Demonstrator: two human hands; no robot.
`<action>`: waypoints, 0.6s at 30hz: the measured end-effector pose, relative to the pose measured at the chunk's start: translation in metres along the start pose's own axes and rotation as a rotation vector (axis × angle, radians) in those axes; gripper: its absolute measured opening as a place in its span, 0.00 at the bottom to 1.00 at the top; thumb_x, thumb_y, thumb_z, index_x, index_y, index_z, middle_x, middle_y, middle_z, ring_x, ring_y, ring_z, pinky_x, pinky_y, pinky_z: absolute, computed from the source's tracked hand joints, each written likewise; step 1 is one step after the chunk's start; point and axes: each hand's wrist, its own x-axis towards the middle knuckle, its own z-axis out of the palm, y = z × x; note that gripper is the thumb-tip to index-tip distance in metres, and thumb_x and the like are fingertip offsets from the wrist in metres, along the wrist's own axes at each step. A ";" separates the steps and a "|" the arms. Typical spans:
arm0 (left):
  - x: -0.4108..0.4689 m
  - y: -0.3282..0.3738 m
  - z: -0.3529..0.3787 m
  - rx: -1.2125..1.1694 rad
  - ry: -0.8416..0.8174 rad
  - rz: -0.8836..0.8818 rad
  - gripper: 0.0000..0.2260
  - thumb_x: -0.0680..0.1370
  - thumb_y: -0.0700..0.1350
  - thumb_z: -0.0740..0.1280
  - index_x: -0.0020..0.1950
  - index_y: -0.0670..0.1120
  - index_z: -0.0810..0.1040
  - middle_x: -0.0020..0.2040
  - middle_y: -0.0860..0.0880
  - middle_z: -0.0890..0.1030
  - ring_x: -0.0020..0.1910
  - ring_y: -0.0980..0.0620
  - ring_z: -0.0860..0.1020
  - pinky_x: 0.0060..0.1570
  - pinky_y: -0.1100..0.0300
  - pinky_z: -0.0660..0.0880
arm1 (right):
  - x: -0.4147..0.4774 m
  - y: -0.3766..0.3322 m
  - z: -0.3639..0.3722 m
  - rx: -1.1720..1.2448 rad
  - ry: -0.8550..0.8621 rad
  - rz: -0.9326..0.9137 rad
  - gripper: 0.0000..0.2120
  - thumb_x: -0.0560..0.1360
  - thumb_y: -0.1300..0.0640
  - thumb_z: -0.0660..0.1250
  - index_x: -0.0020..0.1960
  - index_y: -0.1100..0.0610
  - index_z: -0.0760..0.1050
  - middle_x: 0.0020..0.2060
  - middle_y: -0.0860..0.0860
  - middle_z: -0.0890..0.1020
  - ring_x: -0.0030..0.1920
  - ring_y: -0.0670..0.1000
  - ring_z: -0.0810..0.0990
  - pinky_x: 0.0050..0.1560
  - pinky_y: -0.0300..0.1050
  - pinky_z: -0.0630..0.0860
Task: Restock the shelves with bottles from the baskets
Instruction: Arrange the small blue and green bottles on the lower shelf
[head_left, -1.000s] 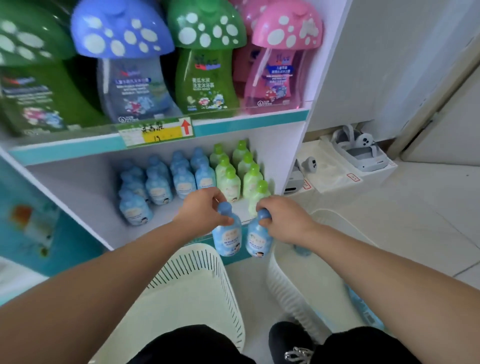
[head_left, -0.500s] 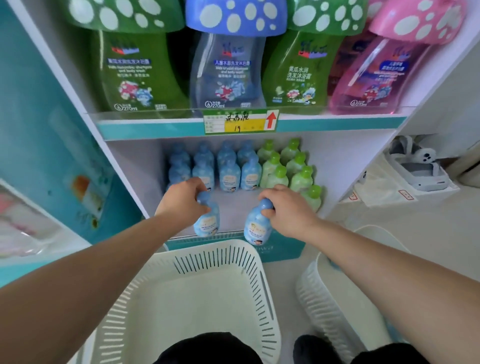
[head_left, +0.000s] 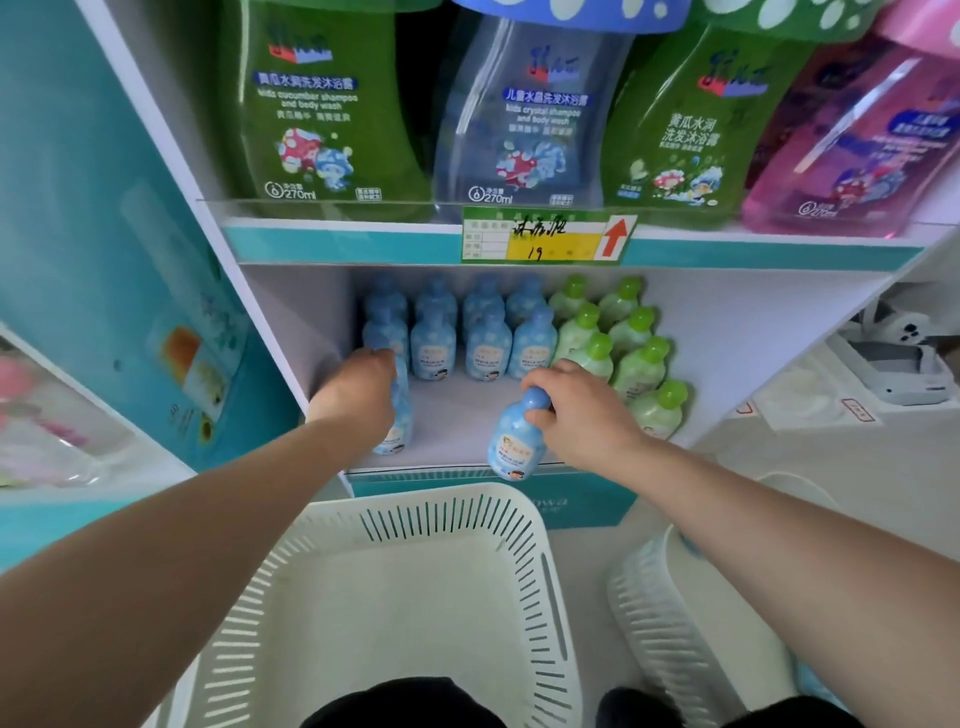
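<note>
1. The teal side panel (head_left: 104, 249) bounds the shelving unit on the left.
2. The left hand (head_left: 358, 395) reaches onto the lower shelf (head_left: 457, 415) at its left front. The fingers are curled down over the top of the left blue bottle (head_left: 397, 428) and grip it. The cap is hidden under the hand. The bottle stands upright, just in front of the leftmost column of stocked blue bottles (head_left: 485, 345).
3. The stocked blue bottles form 4 columns at the back of the lower shelf.
4. The right blue bottle (head_left: 514, 439) is upright at the front edge of the lower shelf, in front of the 4th blue column. Whether its base rests on the shelf cannot be told.
5. The right hand (head_left: 582, 415) pinches this bottle at the blue cap, with the fingers wrapped round it.
6. The green-capped bottles (head_left: 631, 364) stand in 2 columns just right of the blue ones, beside the right hand.
7. The upper shelf (head_left: 337, 241) carries 4 large bottles: green, blue, green, pink. The price label (head_left: 548, 236) on its front edge shows a red arrow and "19".
8. The centre basket (head_left: 441, 519) sits on the floor below the lower shelf. No bottles show in it.
9. The right basket (head_left: 660, 623) stands beside it, partly hidden by the right forearm.
</note>
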 end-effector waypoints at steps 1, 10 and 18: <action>0.000 0.002 0.000 0.066 -0.008 0.002 0.12 0.77 0.37 0.62 0.60 0.43 0.72 0.59 0.43 0.75 0.56 0.45 0.75 0.51 0.57 0.71 | 0.002 -0.001 0.000 0.010 0.000 -0.003 0.15 0.76 0.58 0.64 0.62 0.53 0.73 0.58 0.53 0.73 0.56 0.55 0.75 0.52 0.43 0.68; 0.007 0.007 0.001 0.384 -0.028 -0.033 0.14 0.78 0.38 0.60 0.63 0.42 0.69 0.60 0.43 0.76 0.58 0.47 0.77 0.52 0.58 0.72 | 0.014 -0.008 0.006 0.057 0.021 -0.053 0.16 0.76 0.58 0.65 0.64 0.54 0.73 0.59 0.53 0.73 0.58 0.55 0.74 0.57 0.45 0.70; 0.006 0.009 0.002 0.366 -0.054 -0.028 0.20 0.78 0.38 0.60 0.70 0.39 0.61 0.65 0.40 0.69 0.64 0.43 0.71 0.58 0.53 0.72 | 0.036 -0.020 0.015 0.074 0.076 -0.062 0.16 0.76 0.59 0.65 0.63 0.55 0.74 0.57 0.55 0.74 0.57 0.58 0.74 0.55 0.47 0.71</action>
